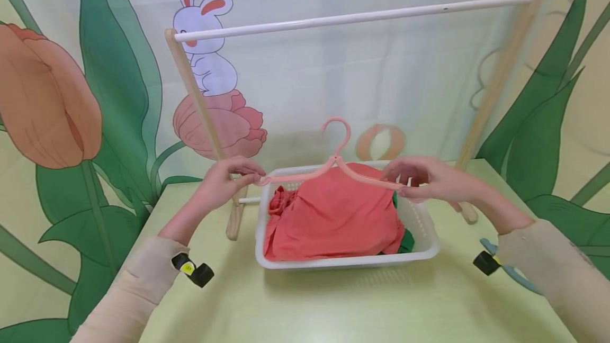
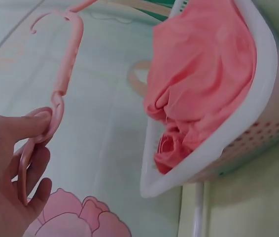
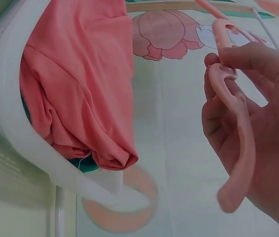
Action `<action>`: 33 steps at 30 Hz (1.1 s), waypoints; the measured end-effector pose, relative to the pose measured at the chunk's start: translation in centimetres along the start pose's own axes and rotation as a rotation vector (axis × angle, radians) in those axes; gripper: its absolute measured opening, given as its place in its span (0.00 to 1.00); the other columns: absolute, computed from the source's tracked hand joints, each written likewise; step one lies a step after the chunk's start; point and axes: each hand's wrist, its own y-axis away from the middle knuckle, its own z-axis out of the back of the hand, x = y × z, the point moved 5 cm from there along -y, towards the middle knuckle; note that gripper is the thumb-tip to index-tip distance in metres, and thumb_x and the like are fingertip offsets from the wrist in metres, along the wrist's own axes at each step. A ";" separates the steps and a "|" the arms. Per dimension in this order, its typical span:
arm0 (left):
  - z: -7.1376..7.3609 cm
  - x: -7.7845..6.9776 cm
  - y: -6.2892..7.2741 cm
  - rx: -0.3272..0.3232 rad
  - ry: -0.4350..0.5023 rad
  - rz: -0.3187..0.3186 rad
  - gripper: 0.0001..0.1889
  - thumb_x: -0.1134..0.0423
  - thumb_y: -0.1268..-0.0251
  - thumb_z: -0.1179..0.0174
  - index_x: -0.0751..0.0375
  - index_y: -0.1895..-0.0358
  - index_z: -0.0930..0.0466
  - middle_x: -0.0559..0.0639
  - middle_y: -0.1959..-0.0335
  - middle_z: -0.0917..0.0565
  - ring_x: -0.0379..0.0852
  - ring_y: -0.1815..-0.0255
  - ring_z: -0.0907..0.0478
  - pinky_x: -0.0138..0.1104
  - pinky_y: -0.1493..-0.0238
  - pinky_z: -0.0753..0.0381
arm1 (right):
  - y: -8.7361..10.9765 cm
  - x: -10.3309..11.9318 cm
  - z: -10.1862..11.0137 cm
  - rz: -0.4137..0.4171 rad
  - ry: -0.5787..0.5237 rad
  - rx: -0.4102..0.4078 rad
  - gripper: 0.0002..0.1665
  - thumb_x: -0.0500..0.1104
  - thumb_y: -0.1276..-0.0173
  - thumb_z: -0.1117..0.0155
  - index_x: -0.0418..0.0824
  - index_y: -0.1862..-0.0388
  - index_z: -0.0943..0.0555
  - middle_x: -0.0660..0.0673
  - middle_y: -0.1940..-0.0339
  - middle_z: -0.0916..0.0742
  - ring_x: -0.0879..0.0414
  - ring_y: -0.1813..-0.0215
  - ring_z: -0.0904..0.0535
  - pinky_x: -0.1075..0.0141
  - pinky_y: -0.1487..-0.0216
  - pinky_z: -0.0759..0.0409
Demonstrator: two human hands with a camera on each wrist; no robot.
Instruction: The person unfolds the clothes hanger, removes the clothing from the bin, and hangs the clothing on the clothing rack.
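A pink clothes hanger point(image 1: 336, 159) is held by both hands over the basket, its hook pointing up. My left hand point(image 1: 232, 180) pinches one arm of it between thumb and fingers, as the left wrist view also shows at the hanger's notch point(image 2: 56, 116). On the other arm, my right hand point(image 1: 431, 178) grips near the end, and the hanger's tip point(image 3: 234, 195) sticks out past the palm in the right wrist view. Below lies a coral-red garment point(image 1: 333, 221), bunched up in a white plastic basket point(image 1: 348, 263). Some dark green cloth point(image 1: 406, 241) peeks out beside it.
Behind the basket stands a rack with wooden legs point(image 1: 495, 78) and a white bar point(image 1: 352, 17) across the top. The basket sits on a pale green table point(image 1: 333, 311). A blue curved object point(image 1: 521, 279) lies by the right sleeve. A printed curtain point(image 1: 295, 78) hangs at the back.
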 end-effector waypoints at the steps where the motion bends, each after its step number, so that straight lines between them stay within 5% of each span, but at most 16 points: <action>1: 0.0 0.1 0.1 -0.022 0.027 0.018 0.08 0.66 0.34 0.37 0.56 0.54 0.14 0.52 0.57 0.14 0.46 0.55 0.18 0.36 0.51 0.18 | -0.3 0.1 -0.1 0.002 -0.004 0.017 0.21 0.37 0.31 0.36 0.48 0.41 0.25 0.47 0.60 0.15 0.53 0.70 0.19 0.66 0.68 0.19; 7: -1.5 0.8 0.3 -0.130 0.235 0.153 0.10 0.63 0.30 0.39 0.58 0.50 0.16 0.55 0.52 0.15 0.40 0.55 0.18 0.33 0.47 0.18 | -1.6 0.7 -0.7 0.057 -0.005 -0.030 0.23 0.35 0.31 0.36 0.45 0.39 0.28 0.46 0.59 0.14 0.55 0.62 0.17 0.66 0.64 0.18; 12: -3.2 1.0 0.7 -0.137 0.307 0.220 0.10 0.63 0.30 0.40 0.58 0.49 0.16 0.58 0.53 0.14 0.36 0.55 0.17 0.38 0.42 0.18 | -2.0 0.7 -1.2 0.111 0.053 -0.083 0.24 0.34 0.32 0.36 0.46 0.38 0.25 0.50 0.62 0.15 0.57 0.71 0.20 0.68 0.71 0.22; 18: -3.8 1.2 1.2 -0.168 0.305 0.239 0.10 0.63 0.31 0.39 0.57 0.50 0.15 0.57 0.54 0.13 0.43 0.53 0.15 0.38 0.43 0.18 | -2.1 0.3 -1.4 0.098 0.060 -0.070 0.23 0.35 0.31 0.37 0.48 0.39 0.23 0.51 0.63 0.15 0.58 0.73 0.22 0.68 0.72 0.24; 25: -4.0 1.1 0.8 -0.180 0.288 0.268 0.10 0.62 0.31 0.39 0.56 0.49 0.15 0.56 0.51 0.13 0.47 0.48 0.15 0.40 0.42 0.18 | -2.4 0.1 -1.0 -0.013 0.124 -0.114 0.20 0.40 0.29 0.37 0.53 0.40 0.23 0.46 0.62 0.16 0.58 0.69 0.21 0.68 0.70 0.23; 33: -4.3 1.0 0.5 -0.191 0.290 0.314 0.10 0.62 0.31 0.39 0.55 0.50 0.15 0.54 0.50 0.15 0.49 0.48 0.16 0.43 0.41 0.18 | -2.9 -0.5 -1.1 -0.076 0.067 -0.153 0.21 0.35 0.28 0.41 0.50 0.38 0.23 0.46 0.51 0.15 0.55 0.63 0.18 0.66 0.63 0.17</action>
